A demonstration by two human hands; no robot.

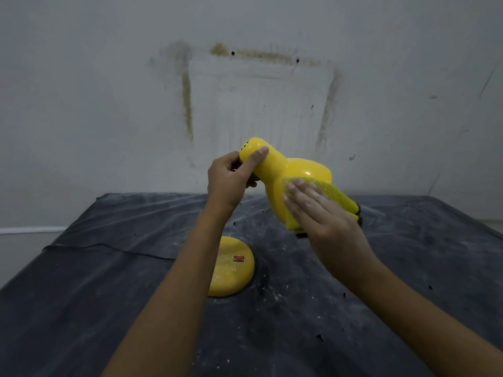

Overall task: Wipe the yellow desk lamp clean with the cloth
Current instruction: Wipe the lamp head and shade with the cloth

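We saw the yellow desk lamp (292, 170) raised above the table (89, 317), its head tilted, narrow rear end up-left, flared shade down-right. The left hand (227, 180) gripped the narrow rear end: thumb (258, 157) laid across the top, the other fingers curled underneath, mostly hidden. A few small vent holes showed just beyond the thumb. The head was glossy, smooth and bulb-shaped, widening into a rounded bell.

The right hand (325, 217) lay flat on the cloth (337, 195), fingers (299, 195) straight and close together, pressing it against the near side of the shade. The fingertips reached the cloth's upper edge, touching lamp and cloth together. The cloth was yellow-green, fuzzy like microfibre, folded, with a dark edge showing at its lower right; it wrapped round the shade's rim.

The round base (231, 270) sat on the table below the left wrist, a domed yellow disc, dusty and speckled, with a small red rocker switch (238, 258) on top. The neck joining base and head was hidden behind the left forearm.

A thin black cord (109, 246) ran left from the base across the table. The table carried a dark wrinkled sheet (408, 257), smeared with pale dust. Behind it stood a grey wall (95, 91) with brownish stains outlining a rectangle.
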